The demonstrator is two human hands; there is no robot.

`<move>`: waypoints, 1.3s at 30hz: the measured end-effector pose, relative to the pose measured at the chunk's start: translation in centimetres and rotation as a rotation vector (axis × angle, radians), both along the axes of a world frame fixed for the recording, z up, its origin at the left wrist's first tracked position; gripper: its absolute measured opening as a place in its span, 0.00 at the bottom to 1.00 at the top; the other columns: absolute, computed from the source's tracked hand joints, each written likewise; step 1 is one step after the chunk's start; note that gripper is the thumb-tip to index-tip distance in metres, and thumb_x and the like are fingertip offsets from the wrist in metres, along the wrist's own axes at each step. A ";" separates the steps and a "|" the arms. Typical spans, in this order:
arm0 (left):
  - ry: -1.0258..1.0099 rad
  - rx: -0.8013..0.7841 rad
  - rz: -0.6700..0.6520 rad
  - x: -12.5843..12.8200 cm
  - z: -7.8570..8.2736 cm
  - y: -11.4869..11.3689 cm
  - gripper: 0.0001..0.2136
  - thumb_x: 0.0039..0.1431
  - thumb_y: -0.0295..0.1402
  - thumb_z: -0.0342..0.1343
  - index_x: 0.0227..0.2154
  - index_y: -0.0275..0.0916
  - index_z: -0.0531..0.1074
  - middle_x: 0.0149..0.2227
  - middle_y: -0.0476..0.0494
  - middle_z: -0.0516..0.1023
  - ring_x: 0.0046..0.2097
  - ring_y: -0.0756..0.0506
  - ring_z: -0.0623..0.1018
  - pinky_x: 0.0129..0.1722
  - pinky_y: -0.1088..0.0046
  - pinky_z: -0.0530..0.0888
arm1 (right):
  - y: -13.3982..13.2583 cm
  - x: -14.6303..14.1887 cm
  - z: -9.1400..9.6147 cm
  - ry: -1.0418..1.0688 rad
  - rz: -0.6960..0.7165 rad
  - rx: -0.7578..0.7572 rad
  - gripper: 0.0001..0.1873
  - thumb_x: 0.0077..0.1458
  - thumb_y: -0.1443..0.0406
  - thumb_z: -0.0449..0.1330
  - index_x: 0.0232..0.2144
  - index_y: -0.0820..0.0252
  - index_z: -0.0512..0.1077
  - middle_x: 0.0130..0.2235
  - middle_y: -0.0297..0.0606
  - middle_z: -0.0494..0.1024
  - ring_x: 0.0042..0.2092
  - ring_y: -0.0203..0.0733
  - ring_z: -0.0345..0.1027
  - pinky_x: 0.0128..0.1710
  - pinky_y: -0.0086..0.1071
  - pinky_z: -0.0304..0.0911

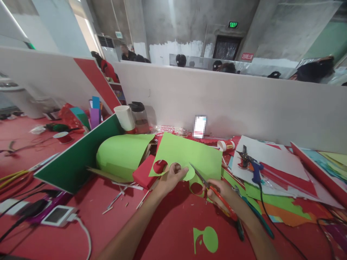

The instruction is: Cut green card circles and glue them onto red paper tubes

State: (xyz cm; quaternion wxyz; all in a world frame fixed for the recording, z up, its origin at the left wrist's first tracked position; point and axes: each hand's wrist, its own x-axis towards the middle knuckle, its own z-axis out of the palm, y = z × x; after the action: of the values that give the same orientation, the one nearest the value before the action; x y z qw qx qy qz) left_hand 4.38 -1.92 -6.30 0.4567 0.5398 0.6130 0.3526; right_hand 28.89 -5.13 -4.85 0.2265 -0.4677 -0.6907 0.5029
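Closest to the camera, the left forearm (130, 229) slanted up and to the right across the red counter (168, 234), while the right forearm (249, 220) leaned up and to the left, so that the two hands drew near each other in front of the body. The left hand (171, 177) was bent at the fingers, with its thumb pointing right, and pinched the lower edge of a bright green sheet (189, 148). That sheet spread beyond the hands, toward the back of the counter, with a round opening near its lower left corner. The right hand (220, 193) was curled around the orange handles of a pair of scissors (223, 200), whose tip pointed up and left over the sheet, just right of the left thumb; how far apart the blades stood could not be told. Below the hands, between the forearms, lay a cut green disc (210, 239) beside a narrow, curved green scrap (195, 238). Teal-handled pliers (258, 215) lay by the right wrist, partly hidden by it. Farther right, a blue glue gun (256, 171) rested on stacked paper (273, 155).
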 end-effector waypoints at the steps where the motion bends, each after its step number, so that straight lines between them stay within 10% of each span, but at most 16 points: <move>1: 0.001 0.005 -0.005 0.0 0.1 -0.1 0.20 0.54 0.56 0.56 0.33 0.44 0.61 0.29 0.53 0.67 0.29 0.47 0.68 0.32 0.71 0.66 | -0.1 0.0 0.1 0.003 0.005 -0.001 0.30 0.56 0.39 0.59 0.37 0.60 0.71 0.23 0.28 0.63 0.22 0.32 0.51 0.21 0.26 0.50; 26: -0.096 0.163 -0.074 0.1 1.6 -0.7 0.16 0.57 0.48 0.58 0.29 0.43 0.59 0.30 0.53 0.62 0.32 0.48 0.65 0.33 0.72 0.64 | -0.4 -0.2 1.7 -0.068 -0.028 0.003 0.15 0.56 0.54 0.65 0.33 0.59 0.71 0.25 0.28 0.68 0.25 0.33 0.55 0.24 0.26 0.49; 39: -0.356 0.271 -0.104 0.4 0.9 0.5 0.16 0.55 0.44 0.63 0.37 0.40 0.65 0.27 0.54 0.70 0.26 0.52 0.65 0.27 0.76 0.63 | 0.2 0.6 0.0 -0.047 -0.014 -0.048 0.27 0.60 0.41 0.57 0.34 0.60 0.71 0.21 0.26 0.60 0.21 0.30 0.50 0.18 0.24 0.47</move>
State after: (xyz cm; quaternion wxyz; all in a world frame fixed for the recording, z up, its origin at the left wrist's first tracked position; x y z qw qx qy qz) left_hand 4.82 -1.44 -5.38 0.4985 0.5562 0.4411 0.4976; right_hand 29.54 -4.92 -4.85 0.2025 -0.4895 -0.6802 0.5067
